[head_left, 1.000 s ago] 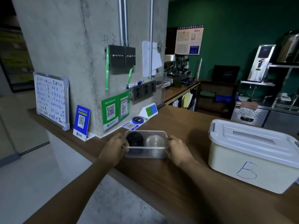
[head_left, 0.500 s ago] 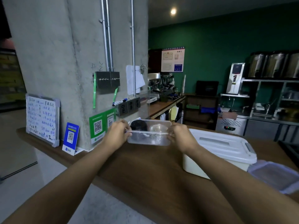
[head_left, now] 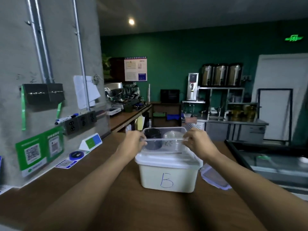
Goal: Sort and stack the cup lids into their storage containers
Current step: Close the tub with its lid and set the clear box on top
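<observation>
Lifted across, the tub (head_left: 175,146) now hangs over the bin (head_left: 166,177) beneath your left hand (head_left: 133,142) and right hand (head_left: 198,144), each gripping an end to keep the lids (head_left: 152,136) stacked.

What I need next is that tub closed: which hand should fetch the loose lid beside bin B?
Right, probably: the loose lid lies on the counter right of bin B, nearer the right hand; the left hand would cross the bin. Both grip the clear tub.
</observation>
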The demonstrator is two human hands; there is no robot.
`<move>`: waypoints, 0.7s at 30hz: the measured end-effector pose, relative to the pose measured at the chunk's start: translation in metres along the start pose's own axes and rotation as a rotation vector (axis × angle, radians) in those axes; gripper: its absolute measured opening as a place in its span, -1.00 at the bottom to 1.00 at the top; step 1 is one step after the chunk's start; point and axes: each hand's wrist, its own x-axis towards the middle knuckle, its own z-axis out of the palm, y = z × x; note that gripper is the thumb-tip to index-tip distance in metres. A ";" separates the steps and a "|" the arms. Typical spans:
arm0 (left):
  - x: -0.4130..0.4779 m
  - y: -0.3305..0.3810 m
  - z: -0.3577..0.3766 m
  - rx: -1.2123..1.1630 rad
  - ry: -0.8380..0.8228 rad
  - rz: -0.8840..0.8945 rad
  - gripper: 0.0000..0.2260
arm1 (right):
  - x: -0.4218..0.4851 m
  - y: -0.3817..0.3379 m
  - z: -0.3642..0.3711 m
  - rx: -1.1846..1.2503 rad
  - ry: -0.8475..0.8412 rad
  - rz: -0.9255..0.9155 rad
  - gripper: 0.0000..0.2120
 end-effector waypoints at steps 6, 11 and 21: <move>0.002 0.006 0.029 0.010 -0.027 0.005 -0.85 | -0.027 0.028 0.009 0.003 -0.033 0.007 -0.81; 0.000 0.005 0.023 0.123 -0.034 -0.042 -0.78 | -0.031 0.028 0.018 0.077 -0.024 -0.035 -0.71; -0.022 0.116 0.076 0.071 -0.104 0.528 -0.76 | -0.091 0.122 -0.013 -0.010 -0.127 0.192 -0.69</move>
